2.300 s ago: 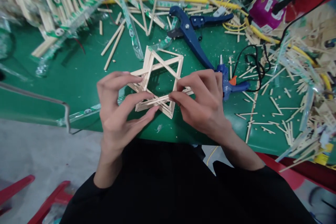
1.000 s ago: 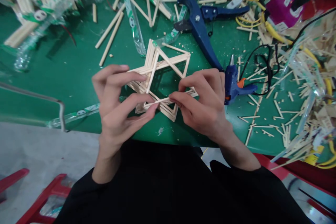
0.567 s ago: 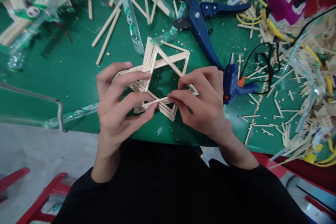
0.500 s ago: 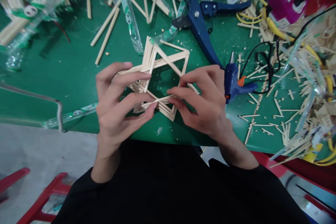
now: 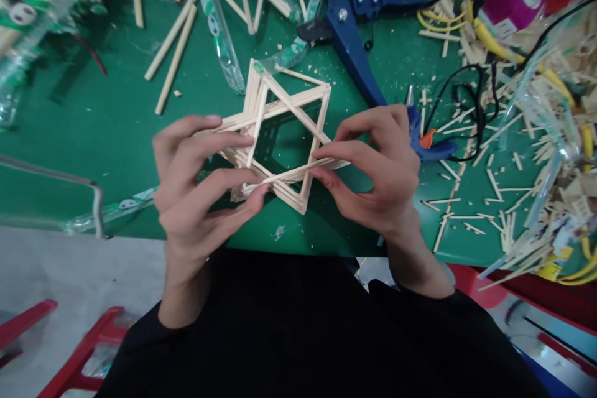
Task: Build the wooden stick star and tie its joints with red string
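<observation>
A layered six-pointed star frame [image 5: 291, 103] of pale thin wooden sticks sits on the green table between my hands. My left hand [image 5: 196, 180] is at its left side, thumb and index finger pinching the left end of a wooden stick [image 5: 289, 175] along the lower edge. The upper fingers of that hand rest against the frame's left bars. At the lower right, my right hand [image 5: 385, 168] pinches the same stick between thumb and forefinger. Parts of the star's left and right points are hidden behind my fingers.
A blue pipe cutter [image 5: 347, 31] lies behind the star. A blue glue gun [image 5: 431, 143] with a black cord is partly behind my right hand. Cut stick pieces [image 5: 508, 230] litter the right; plastic-wrapped sticks [image 5: 41, 6] are at upper left. A bent metal rod [image 5: 97, 199] is at left.
My right hand has slid right along the stick, and the stick now lies along the star's lower edge. The view has shifted slightly; my left hand keeps its pinch.
</observation>
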### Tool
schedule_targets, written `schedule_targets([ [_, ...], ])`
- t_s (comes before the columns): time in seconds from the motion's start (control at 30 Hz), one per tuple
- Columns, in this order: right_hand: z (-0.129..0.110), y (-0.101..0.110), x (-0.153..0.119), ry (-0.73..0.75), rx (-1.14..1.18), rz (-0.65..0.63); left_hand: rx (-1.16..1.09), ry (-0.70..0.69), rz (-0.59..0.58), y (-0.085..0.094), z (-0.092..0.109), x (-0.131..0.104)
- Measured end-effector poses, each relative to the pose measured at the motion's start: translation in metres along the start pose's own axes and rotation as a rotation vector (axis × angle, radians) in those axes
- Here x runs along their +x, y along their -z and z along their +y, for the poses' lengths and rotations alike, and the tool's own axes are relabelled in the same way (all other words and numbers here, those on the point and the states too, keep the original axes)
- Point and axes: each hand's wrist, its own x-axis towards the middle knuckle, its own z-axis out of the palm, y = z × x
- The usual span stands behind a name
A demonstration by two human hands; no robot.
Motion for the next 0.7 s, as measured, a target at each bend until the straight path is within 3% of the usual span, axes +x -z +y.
schedule_targets([
  [0.23, 0.0029, -0.0025, -0.0023, -0.018, 0.024, -0.004, 0.007, 0.005, -0.018, -0.0014, -0.0008, -0.0009],
  [0.4, 0.0027, -0.0033, -0.0040, -0.106, -0.042, -0.155, 0.000, -0.004, -0.011, -0.0010, -0.0020, -0.0015],
  [0.6, -0.0011, -0.0057, -0.0021, -0.046, 0.001, 0.007, -0.032, -0.023, 0.005, -0.0028, -0.0017, 0.0005],
  [0.7, -0.0025, -0.0047, -0.0014, -0.034, -0.030, 0.015, -0.064, 0.001, 0.005, -0.0037, -0.0010, 0.0012],
])
